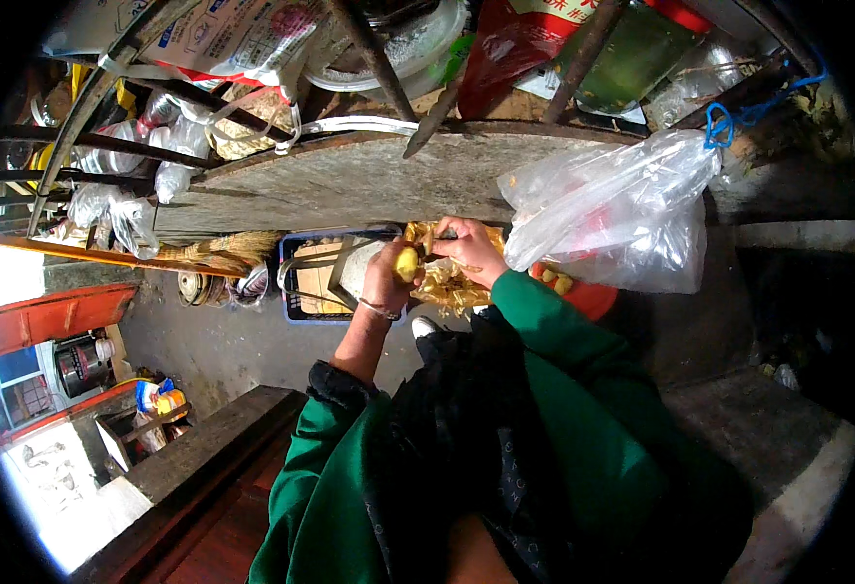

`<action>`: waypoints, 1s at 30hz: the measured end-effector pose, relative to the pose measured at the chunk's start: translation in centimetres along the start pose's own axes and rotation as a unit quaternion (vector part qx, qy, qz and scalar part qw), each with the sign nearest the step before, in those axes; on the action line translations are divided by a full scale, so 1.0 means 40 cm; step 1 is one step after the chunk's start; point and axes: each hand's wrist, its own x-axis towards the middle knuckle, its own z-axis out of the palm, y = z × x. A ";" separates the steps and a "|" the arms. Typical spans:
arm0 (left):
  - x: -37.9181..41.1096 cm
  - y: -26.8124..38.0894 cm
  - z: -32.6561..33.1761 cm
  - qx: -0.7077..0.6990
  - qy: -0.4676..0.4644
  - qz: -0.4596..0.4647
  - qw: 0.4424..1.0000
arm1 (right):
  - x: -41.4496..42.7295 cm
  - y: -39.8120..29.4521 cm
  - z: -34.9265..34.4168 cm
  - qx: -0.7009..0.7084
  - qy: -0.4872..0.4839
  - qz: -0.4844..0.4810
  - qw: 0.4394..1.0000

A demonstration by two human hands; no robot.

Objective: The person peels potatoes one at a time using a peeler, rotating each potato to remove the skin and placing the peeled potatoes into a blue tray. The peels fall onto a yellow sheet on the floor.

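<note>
My left hand (386, 279) is closed around a partly peeled potato (406, 264), whose yellow flesh faces up. Close beside it, my right hand (477, 250) grips a small tool (440, 237), apparently a peeler, mostly covered by the fingers. Strips of peel (446, 283) lie below both hands in a gold-coloured liner (487, 296). To the right, partly under a hanging plastic bag, a red basin (594, 298) holds several peeled pieces (562, 284), which look like potatoes.
A blue-rimmed crate (286, 310) stands left of the peelings, with a metal-handled object (351, 266) over it. A straw broom (223, 252) lies farther left. The clear plastic bag (617, 212) hangs at right. Crowded shelf bars (376, 58) and a knife blade (433, 120) jut overhead.
</note>
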 end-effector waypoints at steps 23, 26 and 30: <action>0.031 -0.008 0.002 0.021 0.076 0.010 0.997 | -0.011 -0.032 0.039 -0.167 -0.019 -0.094 0.981; -0.003 0.025 0.044 -0.006 0.099 -0.055 0.994 | 0.002 -0.041 0.007 -0.048 -0.034 -0.059 0.997; 0.016 0.015 0.013 -0.031 0.065 -0.047 0.996 | 0.006 -0.013 0.009 0.167 -0.013 0.059 0.984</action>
